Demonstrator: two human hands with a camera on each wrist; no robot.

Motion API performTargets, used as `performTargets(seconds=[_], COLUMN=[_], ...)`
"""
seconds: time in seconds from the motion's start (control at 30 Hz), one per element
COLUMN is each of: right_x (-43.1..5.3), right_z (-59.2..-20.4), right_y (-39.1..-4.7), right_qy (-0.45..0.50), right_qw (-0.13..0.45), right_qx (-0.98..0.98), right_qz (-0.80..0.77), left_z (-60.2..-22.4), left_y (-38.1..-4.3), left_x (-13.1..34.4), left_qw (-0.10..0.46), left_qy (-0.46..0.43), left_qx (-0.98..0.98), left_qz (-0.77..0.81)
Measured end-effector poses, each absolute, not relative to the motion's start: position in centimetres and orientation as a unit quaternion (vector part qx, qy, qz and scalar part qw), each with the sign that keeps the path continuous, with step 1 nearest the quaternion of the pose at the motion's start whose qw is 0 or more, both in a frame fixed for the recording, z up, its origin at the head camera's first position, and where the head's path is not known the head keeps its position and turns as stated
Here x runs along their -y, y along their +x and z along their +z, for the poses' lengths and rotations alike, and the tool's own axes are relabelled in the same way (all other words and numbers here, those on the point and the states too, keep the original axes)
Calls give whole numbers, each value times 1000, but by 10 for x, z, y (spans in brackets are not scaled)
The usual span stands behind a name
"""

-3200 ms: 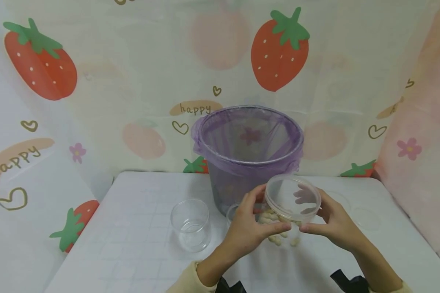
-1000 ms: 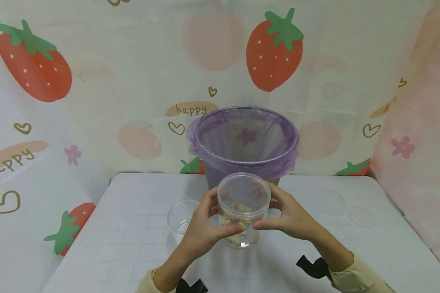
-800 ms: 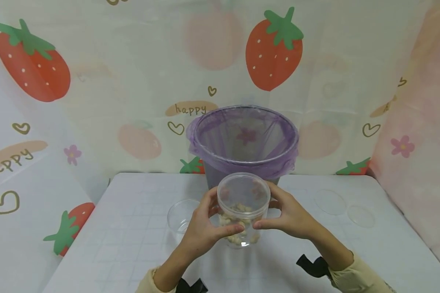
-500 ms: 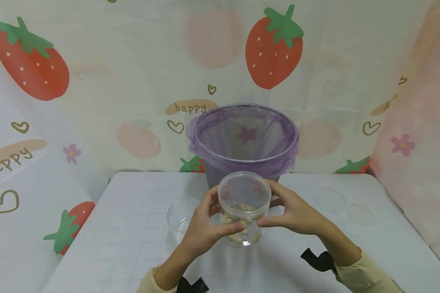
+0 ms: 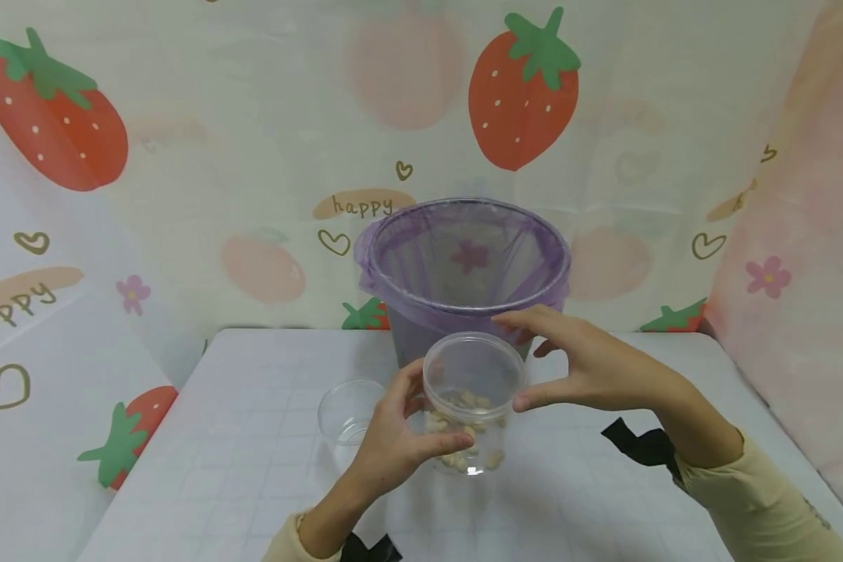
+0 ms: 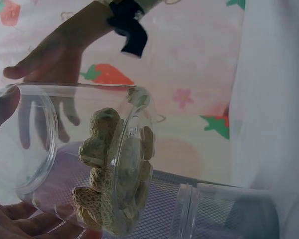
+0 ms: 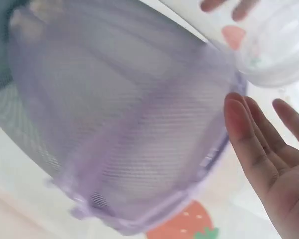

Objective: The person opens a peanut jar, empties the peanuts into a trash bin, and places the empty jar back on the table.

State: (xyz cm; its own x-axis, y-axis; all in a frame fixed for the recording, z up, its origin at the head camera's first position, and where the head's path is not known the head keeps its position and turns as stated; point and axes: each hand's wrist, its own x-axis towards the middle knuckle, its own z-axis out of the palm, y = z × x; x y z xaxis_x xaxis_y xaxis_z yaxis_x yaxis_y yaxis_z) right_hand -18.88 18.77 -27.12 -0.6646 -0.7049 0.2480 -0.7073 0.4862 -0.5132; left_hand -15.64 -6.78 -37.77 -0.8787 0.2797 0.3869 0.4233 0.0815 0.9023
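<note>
A clear plastic jar (image 5: 472,367) with several unshelled peanuts (image 6: 102,134) near its bottom stands upright before the bin. My left hand (image 5: 400,437) grips the jar's left side, thumb across the front and fingers behind. Whether a clear lid covers its top, I cannot tell. Beside the rim, on the right, is my right hand (image 5: 597,361), its thumb and fingers spread apart and nothing between them. In the right wrist view, that hand (image 7: 279,164) has extended fingers, away from the jar.
Behind the jar stands a mesh bin (image 5: 407,336) lined with a purple bag (image 5: 464,308). Another clear jar (image 5: 347,414) sits to the left, partly behind my left hand. All of this is on a white table (image 5: 253,468) against a strawberry-print backdrop (image 5: 288,117).
The jar moved left and lower with both hands on it. In the last half second my right hand let go and rose to the right. My left hand kept its grip.
</note>
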Motion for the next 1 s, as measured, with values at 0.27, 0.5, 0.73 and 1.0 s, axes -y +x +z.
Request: performTargets(seconds=[0.27,0.5,0.73,1.0], right_x=[-167,-146,-136,-132], right_z=[-248,-240,-237,-235], right_y=[-183,-177,-173,-172], right_qy=[415,417,387,365], right_qw=[-13,-12,-24,-40], right_qx=[890,901,919,929], right_qz=[191,123,65,40], left_z=[-375,-373,-372,-372], left_y=[-153,-150,-145,-142], left_x=[60,53,49,46], left_qw=[52,47,66,76], left_qy=[-231,-206,-180,-164], left_qx=[738,751,774,778], left_qz=[-632,-626,-603,-602])
